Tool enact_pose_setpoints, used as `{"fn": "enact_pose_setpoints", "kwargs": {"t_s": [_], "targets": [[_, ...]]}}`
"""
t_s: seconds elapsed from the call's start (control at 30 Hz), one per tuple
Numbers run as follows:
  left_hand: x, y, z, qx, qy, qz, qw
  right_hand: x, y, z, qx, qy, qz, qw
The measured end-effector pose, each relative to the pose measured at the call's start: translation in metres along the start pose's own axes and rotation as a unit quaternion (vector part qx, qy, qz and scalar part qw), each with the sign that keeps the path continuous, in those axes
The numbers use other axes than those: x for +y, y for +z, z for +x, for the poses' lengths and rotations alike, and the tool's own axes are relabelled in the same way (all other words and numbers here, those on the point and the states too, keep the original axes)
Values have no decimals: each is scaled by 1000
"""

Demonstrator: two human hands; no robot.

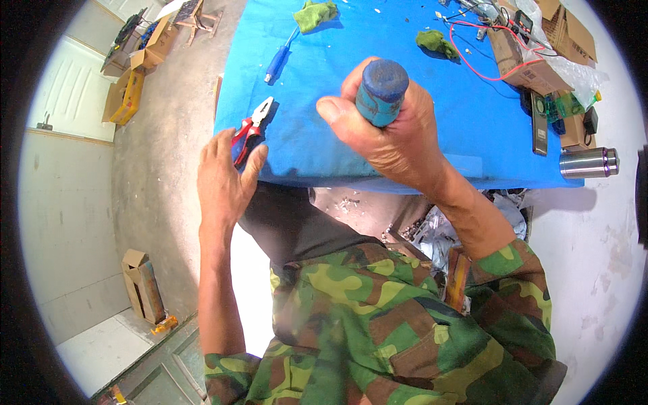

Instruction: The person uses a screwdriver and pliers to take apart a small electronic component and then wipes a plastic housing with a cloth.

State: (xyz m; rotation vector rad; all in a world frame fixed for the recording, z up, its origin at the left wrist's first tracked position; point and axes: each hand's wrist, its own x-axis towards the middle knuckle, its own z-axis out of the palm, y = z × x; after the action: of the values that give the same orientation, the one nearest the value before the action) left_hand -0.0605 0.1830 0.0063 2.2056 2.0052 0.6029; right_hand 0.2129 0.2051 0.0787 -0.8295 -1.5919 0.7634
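Observation:
My right hand (398,138) is wrapped around a blue, round-ended tool handle (380,101) held up over the blue-covered table (337,162). The handle points up toward me and whatever lies below it is hidden. At the table's near left corner, my left hand (228,172) has its fingers and thumb on either side of the red and blue grips of a pair of pliers (251,129). The pliers' silver jaws point away from me, closed. Farther off lies a screwdriver (277,62) with a blue handle, its shaft toward a green cloth (314,15).
Another green cloth (436,44) lies at the back. Cardboard boxes (520,57), a red cable (466,64), a phone-like black device (539,125) and a steel flask (588,163) crowd the right side. A yellow crate (123,98) stands on the floor at left.

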Motion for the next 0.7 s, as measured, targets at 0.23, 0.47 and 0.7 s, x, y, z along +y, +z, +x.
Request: {"fn": "enact_pose_setpoints", "kwargs": {"t_s": [0.23,0.47,0.7], "targets": [[-28,17,5,-14,-2,56,998,-2,4,3,13,0,-28,1000],[-6,-7,15,-69,-65,9,995,-2,4,0,-2,17,-40,999],[50,-78,-2,30,-71,-399,914,-7,8,-1,-16,45,-32,998]]}}
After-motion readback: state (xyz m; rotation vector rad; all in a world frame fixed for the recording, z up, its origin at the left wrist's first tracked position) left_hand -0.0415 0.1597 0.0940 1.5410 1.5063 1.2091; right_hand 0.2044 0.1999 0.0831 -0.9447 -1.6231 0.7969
